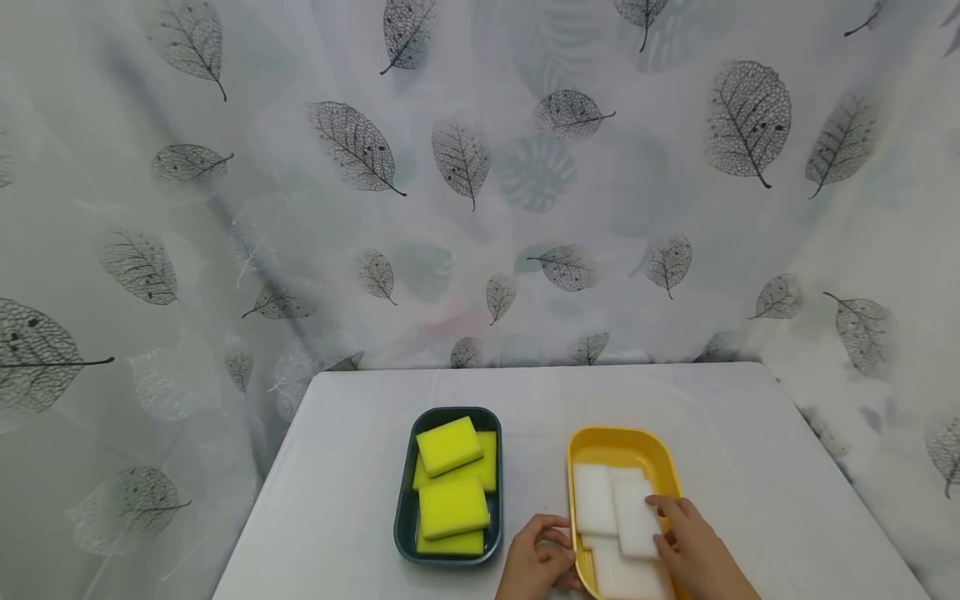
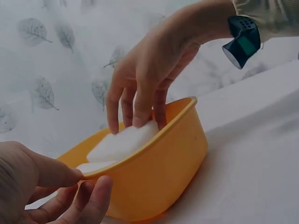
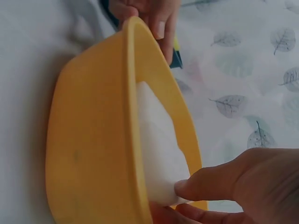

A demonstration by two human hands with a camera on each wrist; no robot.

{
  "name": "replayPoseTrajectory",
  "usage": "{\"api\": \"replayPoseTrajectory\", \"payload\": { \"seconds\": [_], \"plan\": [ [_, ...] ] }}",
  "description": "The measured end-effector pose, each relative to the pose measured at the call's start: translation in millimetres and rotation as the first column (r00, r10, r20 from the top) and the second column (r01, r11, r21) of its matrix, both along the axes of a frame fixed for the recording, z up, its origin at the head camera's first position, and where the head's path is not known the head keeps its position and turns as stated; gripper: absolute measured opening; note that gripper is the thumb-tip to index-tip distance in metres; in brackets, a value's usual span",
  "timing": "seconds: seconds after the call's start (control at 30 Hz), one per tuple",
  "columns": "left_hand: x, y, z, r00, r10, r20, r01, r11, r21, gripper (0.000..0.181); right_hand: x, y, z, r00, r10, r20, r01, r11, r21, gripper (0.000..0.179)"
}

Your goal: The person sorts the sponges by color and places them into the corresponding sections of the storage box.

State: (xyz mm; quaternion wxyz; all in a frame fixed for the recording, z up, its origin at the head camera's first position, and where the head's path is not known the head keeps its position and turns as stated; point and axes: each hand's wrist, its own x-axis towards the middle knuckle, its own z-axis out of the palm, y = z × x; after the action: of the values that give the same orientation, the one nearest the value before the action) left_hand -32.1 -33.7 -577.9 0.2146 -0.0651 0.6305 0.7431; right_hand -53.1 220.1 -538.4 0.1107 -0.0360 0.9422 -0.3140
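In the head view a yellow plastic basin (image 1: pixel 617 437) holds several white sponge blocks (image 1: pixel 592 500). My right hand (image 1: pixel 697 542) reaches over its right side and grips one white sponge (image 1: pixel 636 518) lying on the others. The right wrist view has the thumb (image 3: pixel 187 186) pressed on the near end of that sponge (image 3: pixel 161 144), with the other fingers partly hidden below. At the basin's left side, my left hand (image 1: pixel 536 558) pinches the rim. Its thumb (image 2: pixel 65 175) lies over the edge and the fingers curl outside in the left wrist view.
Left of the basin stands a dark green tray (image 1: pixel 405 508) holding several yellow sponges (image 1: pixel 453 507). Both containers rest on a white-covered table (image 1: pixel 322 483). Behind it hangs a leaf-print curtain (image 1: pixel 480 233). The right wrist wears a dark band (image 2: pixel 243 42).
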Motion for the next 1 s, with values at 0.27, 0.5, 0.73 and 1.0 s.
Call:
{"api": "replayPoseTrajectory", "payload": {
  "seconds": [0.27, 0.5, 0.73, 1.0],
  "plan": [
    [-1.3, -9.3, -3.1, 0.998, -0.054, 0.028, 0.055, 0.998, -0.036, 0.035, 2.7, -9.8, -10.7, 0.999, 0.036, -0.037, -0.031, 0.992, 0.124, 0.041],
    [-5.5, -26.8, -31.7, 0.985, -0.173, 0.009, 0.173, 0.981, -0.087, 0.027, 3.9, -13.4, -7.9, 0.989, 0.084, -0.118, -0.059, 0.978, 0.199, 0.037],
    [3.2, -60.9, 41.7, 0.974, -0.196, -0.114, 0.172, 0.966, -0.191, 0.024, 6.3, -5.9, 9.3, 0.987, 0.015, -0.159, -0.002, 0.996, 0.085, 0.030],
    [6.7, -121.0, 89.7, 0.933, -0.209, -0.293, 0.065, 0.898, -0.434, 0.022, 14.8, 20.8, 17.4, 0.973, -0.009, -0.229, -0.007, 0.998, -0.069, 0.025]
  ]
}}
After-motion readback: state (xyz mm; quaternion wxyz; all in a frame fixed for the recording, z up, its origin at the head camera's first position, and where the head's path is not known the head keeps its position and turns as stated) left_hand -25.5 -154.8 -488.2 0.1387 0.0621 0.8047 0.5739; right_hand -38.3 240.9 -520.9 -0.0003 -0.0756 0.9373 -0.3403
